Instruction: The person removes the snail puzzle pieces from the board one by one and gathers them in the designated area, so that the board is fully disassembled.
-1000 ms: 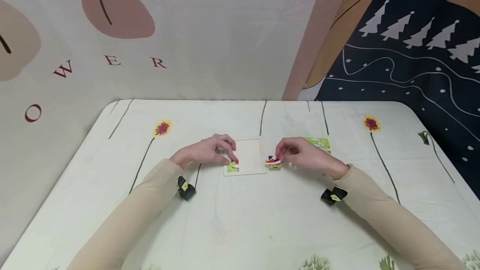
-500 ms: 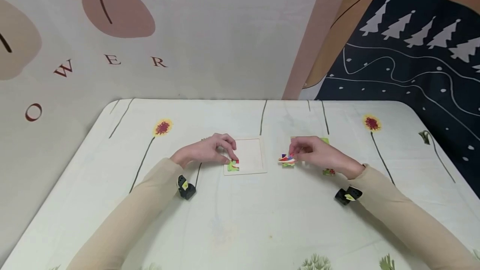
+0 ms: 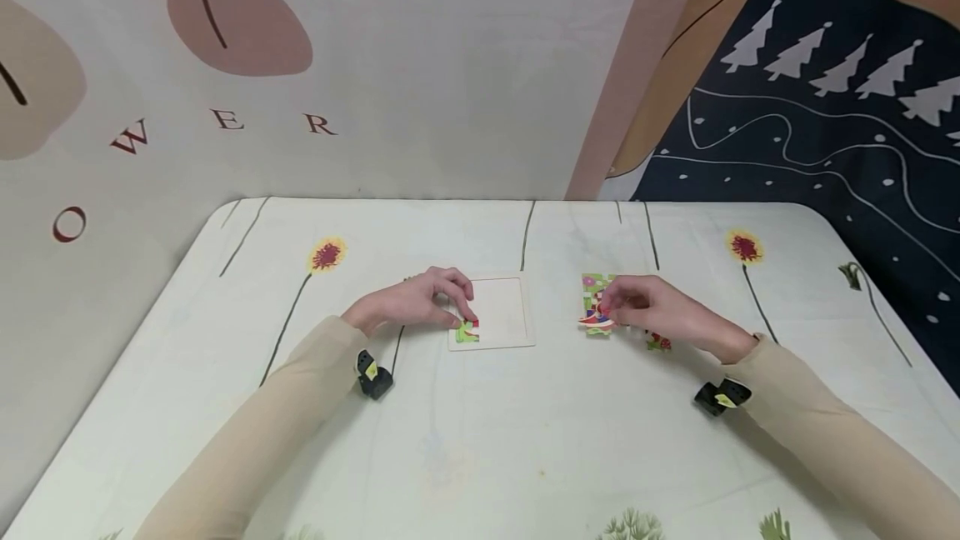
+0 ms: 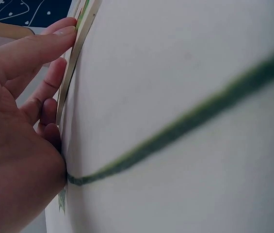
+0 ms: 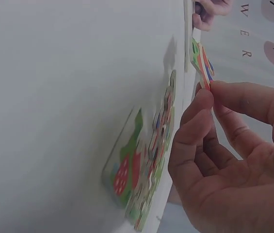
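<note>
In the head view, my left hand [image 3: 420, 300] rests at the left side of a pale puzzle board [image 3: 504, 315]. Its thumb and a fingertip touch a green, red and white puzzle piece [image 3: 467, 333] lying in the board's near left corner. In the left wrist view the left hand [image 4: 25, 92] has a straight thumb along the board's edge. My right hand [image 3: 660, 307] pinches a puzzle piece [image 5: 202, 63] printed green, red, white and blue, between thumb and forefinger, raised off the table. Under and beyond the right hand lie other puzzle pieces [image 3: 592, 282], partly hidden by it.
A piece with a red spotted mushroom [image 5: 122, 177] lies near the right hand, beside a row of joined-looking pieces [image 5: 161, 145]. The white tablecloth [image 3: 480, 440] has printed flowers. A cloth-covered wall [image 3: 450, 107] stands behind the table.
My right hand has moved right, away from the board, carrying the pinched puzzle piece towards the other pieces. The left hand stays where it was on the board.
</note>
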`<state>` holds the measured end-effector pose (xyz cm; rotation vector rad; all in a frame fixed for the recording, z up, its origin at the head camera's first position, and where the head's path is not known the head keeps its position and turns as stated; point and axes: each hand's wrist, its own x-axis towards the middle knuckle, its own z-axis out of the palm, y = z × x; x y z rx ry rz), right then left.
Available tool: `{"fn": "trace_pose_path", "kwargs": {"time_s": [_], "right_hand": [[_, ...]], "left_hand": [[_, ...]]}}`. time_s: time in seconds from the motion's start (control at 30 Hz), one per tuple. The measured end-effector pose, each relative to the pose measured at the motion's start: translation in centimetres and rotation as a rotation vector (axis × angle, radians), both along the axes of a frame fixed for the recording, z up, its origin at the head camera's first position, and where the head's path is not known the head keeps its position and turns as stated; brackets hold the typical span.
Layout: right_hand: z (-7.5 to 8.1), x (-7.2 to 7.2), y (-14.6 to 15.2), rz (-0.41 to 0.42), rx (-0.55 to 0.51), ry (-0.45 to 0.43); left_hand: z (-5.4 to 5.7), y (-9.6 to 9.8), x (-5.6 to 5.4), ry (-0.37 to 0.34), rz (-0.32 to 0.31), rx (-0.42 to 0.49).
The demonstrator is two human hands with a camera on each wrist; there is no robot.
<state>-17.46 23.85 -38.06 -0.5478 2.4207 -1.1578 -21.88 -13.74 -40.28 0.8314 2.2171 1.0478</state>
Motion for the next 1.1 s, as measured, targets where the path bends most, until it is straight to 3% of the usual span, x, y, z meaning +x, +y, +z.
{"fn": "trace_pose_path", "kwargs": {"time_s": [1.1], "right_hand": [[-0.5, 1.0, 2.8, -0.012, 0.017, -0.052]], "left_hand": [[0.1, 0.1, 0.1, -0.009, 0.014, -0.007]]}}
